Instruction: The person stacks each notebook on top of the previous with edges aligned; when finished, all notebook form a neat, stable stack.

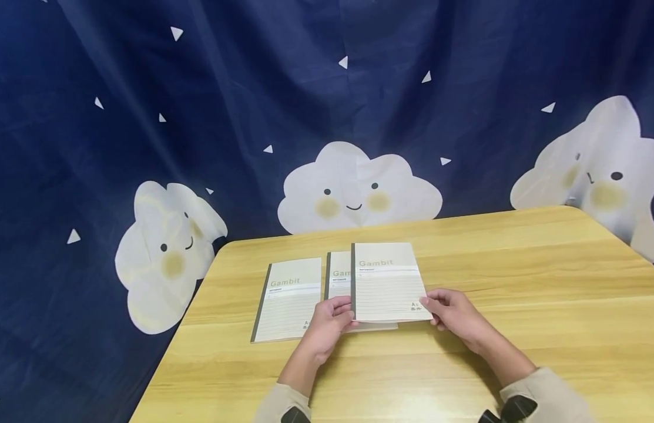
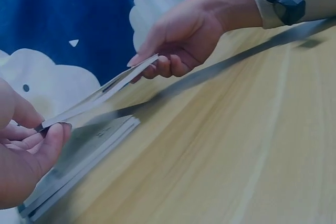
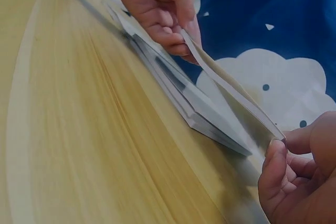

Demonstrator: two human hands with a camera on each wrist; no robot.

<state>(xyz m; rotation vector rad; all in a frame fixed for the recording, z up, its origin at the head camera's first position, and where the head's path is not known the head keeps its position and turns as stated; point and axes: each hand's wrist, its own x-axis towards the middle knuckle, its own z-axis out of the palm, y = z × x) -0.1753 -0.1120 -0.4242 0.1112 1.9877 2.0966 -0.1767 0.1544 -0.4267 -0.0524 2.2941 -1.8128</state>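
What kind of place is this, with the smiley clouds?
Probably an indoor desk corner, maybe a homely study spot. A dark blue curtain printed with smiling clouds hangs behind a wood-grain table, and Gambit notebooks lie on it.

Creamy white on the notebooks (image 1: pixel 386 291), with gold letters (image 1: pixel 376 263) and a dark edge (image 1: pixel 353 282). Yellow with brown streaks on the table (image 1: pixel 527 294). Dark blue on the curtain (image 1: pixel 263 88), with white clouds (image 1: pixel 353 167) and triangles (image 1: pixel 176 33).

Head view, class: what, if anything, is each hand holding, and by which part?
One Gambit notebook: the left hand pinches its near spine-side corner, the right hand its other near corner.
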